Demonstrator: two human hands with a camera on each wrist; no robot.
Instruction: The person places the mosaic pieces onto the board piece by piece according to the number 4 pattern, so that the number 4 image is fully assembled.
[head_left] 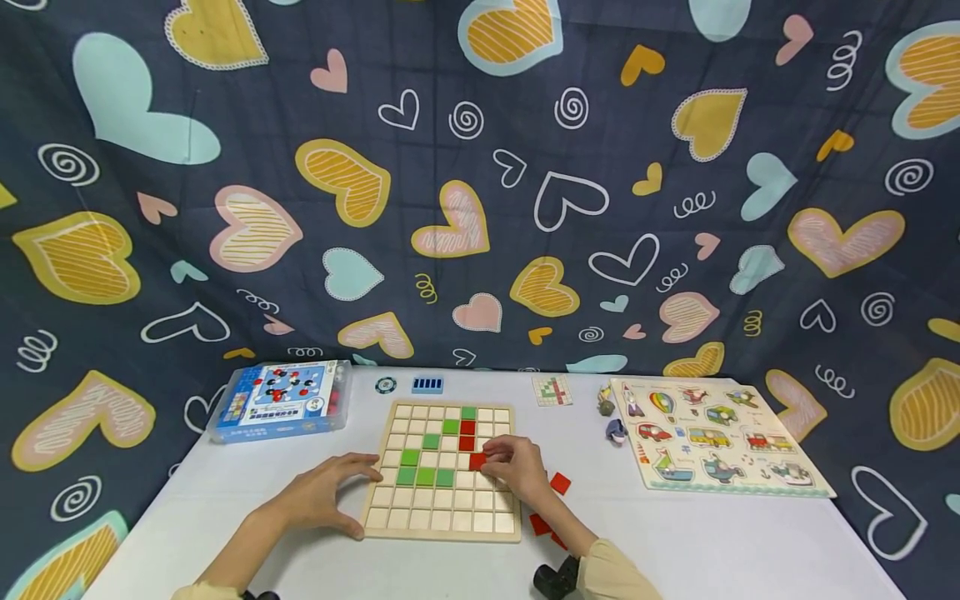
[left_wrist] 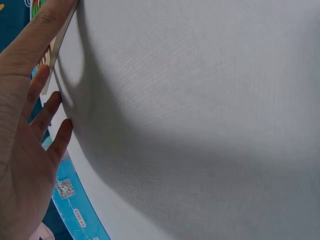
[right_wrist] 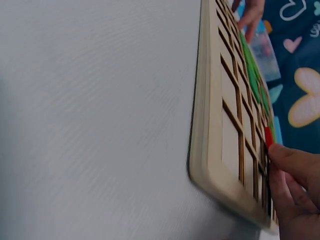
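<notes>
A square wooden grid board (head_left: 420, 535) lies on the white table, with green tiles (head_left: 425, 476) and red tiles (head_left: 467, 427) in some of its cells. At the right side of the grid, my right hand (head_left: 517, 471) pinches a red square tile (head_left: 477, 461) by its edge; the right wrist view shows the thumb against this red tile (right_wrist: 268, 136). My left hand (head_left: 322, 493) touches the board's left edge with fingers and thumb spread apart. The left wrist view shows that hand (left_wrist: 30, 165) beside the board, its fingers mostly extended.
Loose red tiles (head_left: 560, 483) lie right of the board, some partly behind the right forearm. A small pattern card (head_left: 552, 391) is behind it. A boxed molecule set (head_left: 283, 400) stands at the back left, a picture puzzle board (head_left: 720, 437) on the right, near small figurines (head_left: 617, 432).
</notes>
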